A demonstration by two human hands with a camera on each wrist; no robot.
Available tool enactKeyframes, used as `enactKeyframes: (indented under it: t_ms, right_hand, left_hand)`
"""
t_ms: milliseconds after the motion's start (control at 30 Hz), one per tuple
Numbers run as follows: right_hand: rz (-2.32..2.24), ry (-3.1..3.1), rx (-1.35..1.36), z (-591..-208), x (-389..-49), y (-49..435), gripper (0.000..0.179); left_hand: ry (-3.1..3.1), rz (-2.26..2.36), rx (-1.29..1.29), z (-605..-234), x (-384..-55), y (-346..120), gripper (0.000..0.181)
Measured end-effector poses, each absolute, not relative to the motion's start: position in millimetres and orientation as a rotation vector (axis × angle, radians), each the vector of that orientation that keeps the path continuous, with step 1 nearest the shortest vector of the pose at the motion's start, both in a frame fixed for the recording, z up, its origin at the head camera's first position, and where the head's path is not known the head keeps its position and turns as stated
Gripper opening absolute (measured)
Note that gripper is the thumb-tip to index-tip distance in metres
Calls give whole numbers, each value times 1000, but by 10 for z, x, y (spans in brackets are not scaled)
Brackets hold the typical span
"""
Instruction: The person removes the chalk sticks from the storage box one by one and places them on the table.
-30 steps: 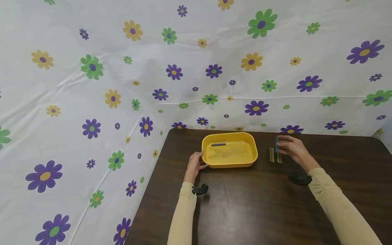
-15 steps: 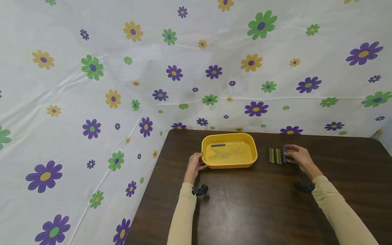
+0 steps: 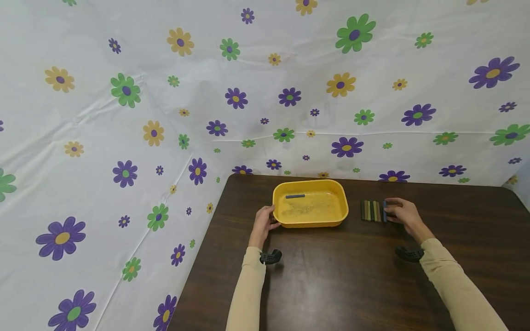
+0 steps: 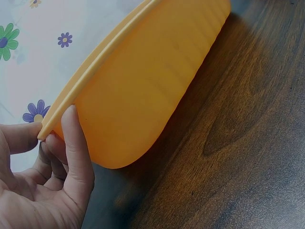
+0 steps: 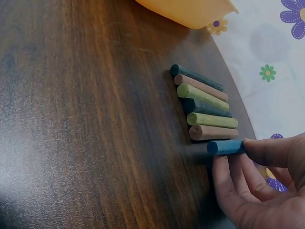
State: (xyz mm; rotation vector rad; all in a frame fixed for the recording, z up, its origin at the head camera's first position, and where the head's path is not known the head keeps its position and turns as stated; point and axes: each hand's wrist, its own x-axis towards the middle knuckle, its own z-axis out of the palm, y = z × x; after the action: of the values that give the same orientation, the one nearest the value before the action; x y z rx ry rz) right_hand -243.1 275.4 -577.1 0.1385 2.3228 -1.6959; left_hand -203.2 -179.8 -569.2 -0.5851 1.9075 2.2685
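My left hand [image 3: 262, 223] pinches the rim of a yellow plastic tub [image 3: 319, 210] at its left end, thumb above and fingers beneath. The left wrist view shows the tub's outer wall [image 4: 128, 105] beside that hand. One blue chalk stick [image 3: 295, 196] lies inside the tub. To the right, my right hand [image 3: 406, 215] pinches another blue chalk stick [image 5: 225, 147] between thumb and fingertips, at the right end of a row of chalk sticks [image 3: 370, 211]. The row holds dark, light green and brown sticks side by side; the blue one is roughly parallel, close beside the end brown stick [image 5: 213, 132].
Everything stands on a dark wooden table [image 3: 323, 276] against a white flowered sheet [image 3: 265, 92]. The tub is left of the chalk row, with a strip of table between them. Each wrist wears a black band [image 3: 271, 256].
My right hand has carried the blue chalk from above the row rightward and down to the row's right end, then shifted slightly. My left hand and the tub have stayed put.
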Motion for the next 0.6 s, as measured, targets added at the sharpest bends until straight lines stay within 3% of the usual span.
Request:
enactKeyframes:
  t_ms: [600]
  right_hand:
    - [-1822, 2286, 218, -5747, -2399, 2710, 49]
  left_hand:
    - [1919, 2264, -588, -5674, -1997, -1799, 41]
